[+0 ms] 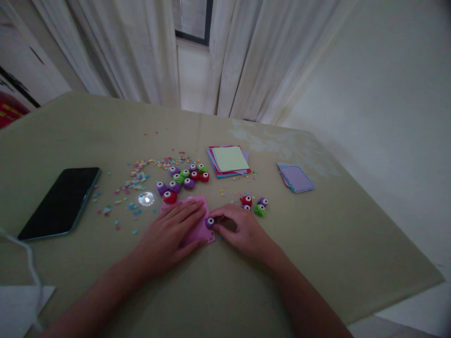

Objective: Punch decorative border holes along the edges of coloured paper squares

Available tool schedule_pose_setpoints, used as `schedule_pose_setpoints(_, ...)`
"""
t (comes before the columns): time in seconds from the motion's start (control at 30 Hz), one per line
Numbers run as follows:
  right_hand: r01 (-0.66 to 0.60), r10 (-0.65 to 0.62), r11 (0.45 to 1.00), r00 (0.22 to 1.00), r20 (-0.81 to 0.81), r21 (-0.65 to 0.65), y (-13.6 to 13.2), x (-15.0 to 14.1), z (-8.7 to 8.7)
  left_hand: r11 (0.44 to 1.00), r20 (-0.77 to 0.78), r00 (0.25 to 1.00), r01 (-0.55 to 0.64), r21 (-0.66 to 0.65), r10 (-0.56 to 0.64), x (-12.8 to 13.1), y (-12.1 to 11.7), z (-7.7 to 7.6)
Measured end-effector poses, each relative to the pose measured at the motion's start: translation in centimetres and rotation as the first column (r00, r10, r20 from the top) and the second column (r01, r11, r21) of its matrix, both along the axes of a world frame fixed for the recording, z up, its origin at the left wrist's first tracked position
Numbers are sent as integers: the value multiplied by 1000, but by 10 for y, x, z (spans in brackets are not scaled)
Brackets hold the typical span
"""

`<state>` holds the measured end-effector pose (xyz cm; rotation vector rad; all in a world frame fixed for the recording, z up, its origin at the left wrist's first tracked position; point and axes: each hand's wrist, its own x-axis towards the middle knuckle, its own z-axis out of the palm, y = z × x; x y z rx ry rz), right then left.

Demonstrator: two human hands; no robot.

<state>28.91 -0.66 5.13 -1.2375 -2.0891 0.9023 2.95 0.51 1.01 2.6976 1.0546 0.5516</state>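
Note:
A pink square sheet [199, 232] lies in front of me, with small cut-outs along its lower right edge. My left hand [176, 225] rests flat over it, fingers stretched out, pressing it to the table. At the sheet's right edge, my right hand [239, 227] pinches a small purple craft punch [210, 222] between thumb and fingers. The punch sits right against the edge; whether paper is inside its slot I cannot tell. Just beyond my right hand stand several similar punches, among them a red one [246, 201] and a green one [260, 210].
More punches [185, 175] cluster behind the sheet. Coloured paper bits [141, 176] are scattered around them, near a clear round disc [145, 199]. A stack of coloured squares [230, 159] lies farther back, purple scalloped sheets [296, 178] right, a dark tablet [61, 202] left.

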Motion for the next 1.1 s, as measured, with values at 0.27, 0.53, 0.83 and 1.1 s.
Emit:
schedule_pose_setpoints(0.27, -5, 5, 1000, 1000, -13, -6, 0, 1, 1, 1000, -17, 1000, -1, -5, 1, 0, 1, -2)
schedule_pose_setpoints(0.53, 151, -172, 976, 977, -130, -157, 0, -1, -1, 998, 105, 994, 25, -51, -19, 0, 1, 1)
schedule_pose_setpoints(0.83, 243, -287, 924, 951, -116, -296, 17, -3, -17, 985, 474, 877, 7, -175, 78, 39, -4, 38)
schedule_pose_setpoints(1.1, 182, -244, 931, 956, -165, -317, 17, -8, -17, 962, 457, 876, -29, -270, 154, 41, 18, 49)
